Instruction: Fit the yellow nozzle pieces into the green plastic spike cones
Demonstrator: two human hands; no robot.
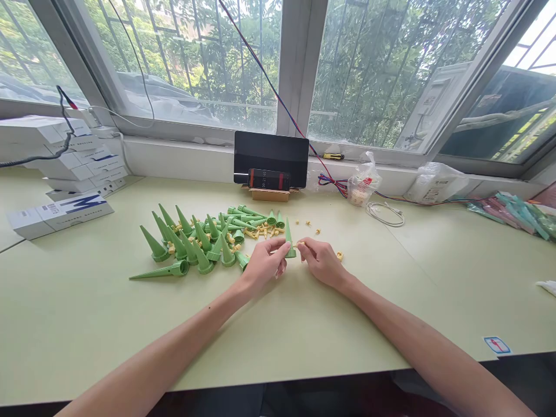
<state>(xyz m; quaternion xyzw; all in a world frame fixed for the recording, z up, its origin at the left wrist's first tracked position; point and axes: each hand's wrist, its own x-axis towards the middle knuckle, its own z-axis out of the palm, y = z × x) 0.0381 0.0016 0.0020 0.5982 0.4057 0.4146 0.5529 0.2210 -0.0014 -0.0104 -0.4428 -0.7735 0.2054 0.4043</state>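
My left hand (267, 259) is closed around a green plastic spike (289, 238), a hollow cone held point up with its wide end low. Close beside it on the right, my right hand (322, 262) pinches a small yellow plug (299, 245) near the spike's base; whether the two parts touch I cannot tell. To the left lies a heap of similar green spikes (202, 237), several standing on their wide ends and others on their sides. Small yellow plugs (264, 230) are scattered among and behind them. One loose yellow piece (339, 255) sits just past my right hand.
A phone (269, 179) leans on a cardboard stand before a dark tablet (271, 155) by the window. White boxes (82, 153) are stacked at the left. Toward the right back are a plastic bag (364, 180), a coiled white cable (386, 214) and colored packets (516, 211).
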